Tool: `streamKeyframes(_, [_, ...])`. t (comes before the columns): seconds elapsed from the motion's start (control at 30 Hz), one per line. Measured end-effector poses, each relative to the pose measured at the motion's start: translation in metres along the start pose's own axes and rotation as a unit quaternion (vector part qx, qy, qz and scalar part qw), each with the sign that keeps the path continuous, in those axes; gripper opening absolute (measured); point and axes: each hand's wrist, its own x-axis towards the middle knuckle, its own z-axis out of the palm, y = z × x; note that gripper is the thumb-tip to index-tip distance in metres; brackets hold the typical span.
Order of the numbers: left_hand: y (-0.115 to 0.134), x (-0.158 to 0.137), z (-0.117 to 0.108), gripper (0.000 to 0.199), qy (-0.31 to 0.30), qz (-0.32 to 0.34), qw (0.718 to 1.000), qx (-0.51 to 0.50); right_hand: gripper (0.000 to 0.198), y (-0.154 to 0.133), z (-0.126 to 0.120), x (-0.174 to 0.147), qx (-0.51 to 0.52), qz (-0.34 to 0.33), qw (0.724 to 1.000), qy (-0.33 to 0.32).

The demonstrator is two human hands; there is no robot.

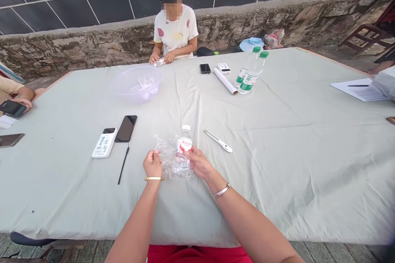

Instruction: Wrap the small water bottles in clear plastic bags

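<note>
A small clear bottle (184,146) with a white cap and a red-and-white label lies or stands, tilted away from me, near the table's front; I cannot tell which. My right hand (200,162) grips its right side, thumb across the label. Thin clear plastic film (167,152) spreads out left of the bottle and partly under it. Its left edge is pinched between the thumb and fingers of my left hand (153,164). A white utility knife (218,141) lies to the right of the bottle, touched by neither hand.
Left of my hands lie a white power bank (105,143) and a black phone (126,128). Farther back are a translucent purple basin (135,86) with clear plastic inside, a white roll (225,81) and two green-capped bottles (250,76). A person (175,33) sits opposite, handling a small object.
</note>
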Motion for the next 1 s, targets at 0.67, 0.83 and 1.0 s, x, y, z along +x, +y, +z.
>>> streamKeyframes(0.67, [0.005,0.016,-0.037,0.059,-0.195,0.054,0.979,0.029,0.050,-0.019,-0.030,-0.010,-0.074,-0.087,0.993,0.033])
streamKeyframes(0.83, [0.000,0.022,-0.038,0.049,-0.260,0.073,0.945,0.185,0.056,-0.025,-0.037,-0.011,-0.167,-0.140,0.975,0.048])
streamKeyframes(1.0, [0.003,0.027,-0.041,0.017,-0.190,0.141,0.915,0.327,0.060,-0.027,-0.034,-0.019,-0.218,-0.144,0.965,0.033])
